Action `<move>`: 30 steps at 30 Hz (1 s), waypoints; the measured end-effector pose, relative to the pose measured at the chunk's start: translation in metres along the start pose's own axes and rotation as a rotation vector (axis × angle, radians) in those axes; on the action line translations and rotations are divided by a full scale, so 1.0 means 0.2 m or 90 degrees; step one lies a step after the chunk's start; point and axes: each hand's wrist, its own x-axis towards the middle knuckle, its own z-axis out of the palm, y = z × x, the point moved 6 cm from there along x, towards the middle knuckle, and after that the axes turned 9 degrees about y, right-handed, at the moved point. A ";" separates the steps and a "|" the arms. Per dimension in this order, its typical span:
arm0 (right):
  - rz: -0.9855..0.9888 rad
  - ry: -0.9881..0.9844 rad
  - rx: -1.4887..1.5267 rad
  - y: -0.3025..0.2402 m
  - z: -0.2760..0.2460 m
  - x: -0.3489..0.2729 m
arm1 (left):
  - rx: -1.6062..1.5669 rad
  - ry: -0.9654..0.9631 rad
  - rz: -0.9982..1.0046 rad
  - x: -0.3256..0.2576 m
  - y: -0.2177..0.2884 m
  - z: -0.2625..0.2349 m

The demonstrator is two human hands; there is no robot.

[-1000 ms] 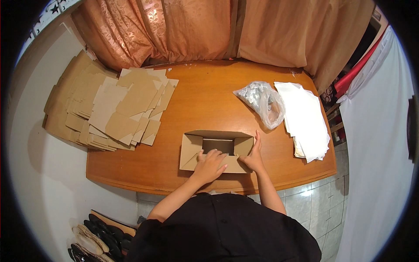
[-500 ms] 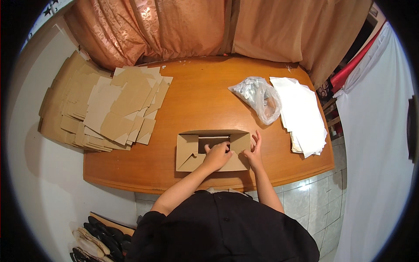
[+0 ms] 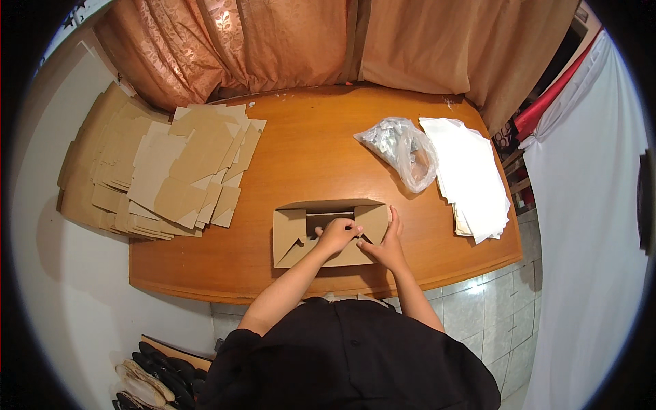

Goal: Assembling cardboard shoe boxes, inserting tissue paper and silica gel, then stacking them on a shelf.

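Observation:
A brown cardboard box (image 3: 290, 236) stands near the table's front edge, its top partly open with folded flaps around a dark gap in the middle. My left hand (image 3: 336, 236) reaches over the front flap, its fingers curled at the flap's inner edge beside the gap. On the box's right end lies my right hand (image 3: 388, 250), with the thumb on the front flap and the fingers along the right side. The fingertips of my left hand are partly hidden inside the opening.
Flat cardboard pieces (image 3: 198, 154) are piled at the table's left. A clear plastic bag (image 3: 403, 152) with small silvery things lies right of centre, next to a stack of white sheets (image 3: 471, 178). Curtains (image 3: 287, 48) hang behind the wooden table (image 3: 307, 137). Shoes (image 3: 160, 372) sit at lower left.
My right hand has moved inward from beside the box onto its right end, thumb now on the front flap. My left hand's fingers have curled closer to the flap.

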 end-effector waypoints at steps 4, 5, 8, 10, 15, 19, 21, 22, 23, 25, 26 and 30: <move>0.002 -0.006 -0.021 -0.03 0.02 -0.01 | 0.047 0.073 0.055 0.05 -0.06 -0.02; 0.021 -0.017 0.004 -0.01 0.04 -0.01 | 0.001 0.066 0.074 0.06 -0.06 -0.03; -0.034 -0.029 -0.012 -0.01 0.06 -0.03 | 0.025 0.027 0.048 0.04 -0.06 -0.04; 0.024 -0.018 0.044 0.09 0.05 -0.03 | 0.156 0.052 0.085 -0.06 0.07 -0.10; 0.215 -0.024 0.234 0.15 0.06 0.08 | 0.311 0.096 0.189 -0.19 0.07 -0.17; 0.241 -0.055 0.284 0.08 0.10 0.12 | 0.251 0.199 0.216 -0.22 0.09 -0.14; 0.227 -0.059 0.262 0.10 0.10 0.12 | 0.227 0.259 0.247 -0.24 0.11 -0.13; 0.214 -0.062 0.240 0.11 0.11 0.12 | 0.227 0.258 0.247 -0.25 0.10 -0.12; 0.215 -0.062 0.239 0.11 0.11 0.12 | 0.229 0.286 0.256 -0.26 0.11 -0.12; 0.163 -0.025 0.180 0.11 0.08 0.12 | 0.229 0.312 0.265 -0.26 0.11 -0.11; 0.167 -0.027 0.179 0.08 0.07 0.11 | 0.221 0.324 0.273 -0.27 0.11 -0.11; 0.120 -0.007 0.018 -0.08 0.00 0.13 | 0.210 0.348 0.288 -0.29 0.10 -0.11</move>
